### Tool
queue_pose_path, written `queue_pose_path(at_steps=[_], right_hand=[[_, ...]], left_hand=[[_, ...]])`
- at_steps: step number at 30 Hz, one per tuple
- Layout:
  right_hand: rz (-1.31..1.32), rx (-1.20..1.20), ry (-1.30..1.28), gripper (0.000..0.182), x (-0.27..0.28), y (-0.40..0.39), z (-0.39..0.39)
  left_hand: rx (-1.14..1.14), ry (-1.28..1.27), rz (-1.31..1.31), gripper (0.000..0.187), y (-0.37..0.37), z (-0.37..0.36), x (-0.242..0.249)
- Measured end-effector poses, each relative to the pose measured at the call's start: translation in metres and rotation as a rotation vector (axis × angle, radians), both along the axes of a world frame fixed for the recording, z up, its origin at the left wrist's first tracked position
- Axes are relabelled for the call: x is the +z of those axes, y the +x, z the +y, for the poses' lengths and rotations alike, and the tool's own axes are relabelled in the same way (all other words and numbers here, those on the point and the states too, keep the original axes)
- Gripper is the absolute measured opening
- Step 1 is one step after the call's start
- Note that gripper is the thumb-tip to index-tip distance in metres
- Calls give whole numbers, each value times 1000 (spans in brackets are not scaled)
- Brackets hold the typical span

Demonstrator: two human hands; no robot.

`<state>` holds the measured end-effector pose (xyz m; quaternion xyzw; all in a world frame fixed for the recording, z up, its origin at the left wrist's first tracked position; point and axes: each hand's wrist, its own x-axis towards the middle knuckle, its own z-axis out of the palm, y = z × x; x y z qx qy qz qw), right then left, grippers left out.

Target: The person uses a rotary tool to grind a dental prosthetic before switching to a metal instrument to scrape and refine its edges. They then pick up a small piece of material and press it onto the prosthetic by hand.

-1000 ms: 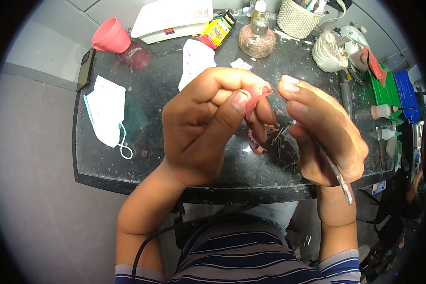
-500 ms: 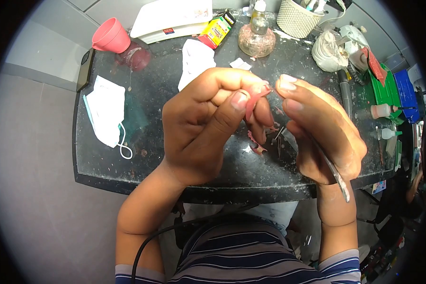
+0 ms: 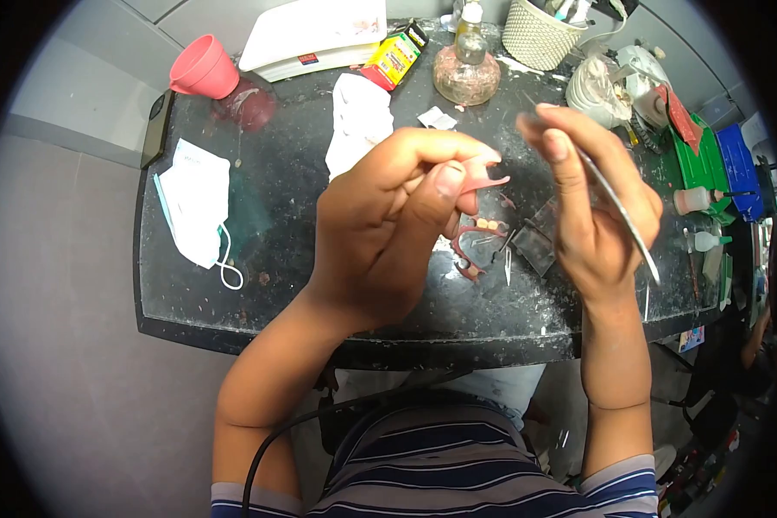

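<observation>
My left hand (image 3: pixel 380 224) pinches a thin, curved pink denture piece (image 3: pixel 485 182) between thumb and fingers; part of it is hidden by them. To its right, my right hand (image 3: pixel 603 211) is closed around a slim metal carving tool (image 3: pixel 620 209), whose shaft slants down past the wrist side. The tool's upper tip is blurred and stands apart from the pink piece. On the black table (image 3: pixel 276 302) between the hands lie another pink denture piece with teeth (image 3: pixel 485 226), several small pale sticks (image 3: pixel 508 266) and a clear square case (image 3: pixel 535 246).
A face mask (image 3: pixel 197 203) and white cloth (image 3: pixel 358 112) lie left. Behind stand a pink cup (image 3: pixel 205 69), white box (image 3: pixel 319 39), yellow-red carton (image 3: pixel 394 56), glass burner (image 3: pixel 467 78) and woven basket (image 3: pixel 540 39). Green (image 3: pixel 699 160) and blue (image 3: pixel 742 173) bins sit right.
My right hand has drawn back from the pink piece and turned, with the tool still in it. My left hand has shifted slightly right and tilted the piece, uncovering more of the items beneath.
</observation>
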<state>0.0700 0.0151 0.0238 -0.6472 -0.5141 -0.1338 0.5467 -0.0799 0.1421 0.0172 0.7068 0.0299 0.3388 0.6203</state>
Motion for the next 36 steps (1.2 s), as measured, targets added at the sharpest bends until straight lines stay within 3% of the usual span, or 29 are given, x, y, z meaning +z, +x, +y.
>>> queue_pose_path(at_steps=[3, 7, 8, 13, 18, 22, 27, 29, 34, 36], right_hand=[[178, 150, -60, 19, 7, -7, -6], [179, 232, -130, 21, 8, -14, -10], [306, 207, -144, 23, 11, -23, -12], [262, 202, -94, 25, 6, -25, -13], [436, 192, -110, 24, 9, -31, -15], [367, 209, -106, 26, 6, -30, -14], [510, 212, 30, 27, 7, -30, -10], [490, 241, 28, 26, 8, -27, -12], [113, 220, -30, 24, 12, -13, -14], [-50, 263, -21, 21, 16, -4, -15]], left_hand=[[-16, 34, 31, 19, 0, 3, -2], [-56, -20, 44, 18, 0, 1, -2], [-78, -74, 16, 20, 1, 1, -3], [-142, -164, -12, 29, 1, 2, -1], [-192, -281, -4, 28, 0, 5, -2], [-224, -296, -113, 28, 5, 4, -6], [-126, -223, -128, 22, 7, 2, -7], [-104, -186, -86, 24, 4, 3, -2], [-41, 10, 73, 31, -1, 11, 0], [160, 377, 56, 24, 0, 9, -1]])
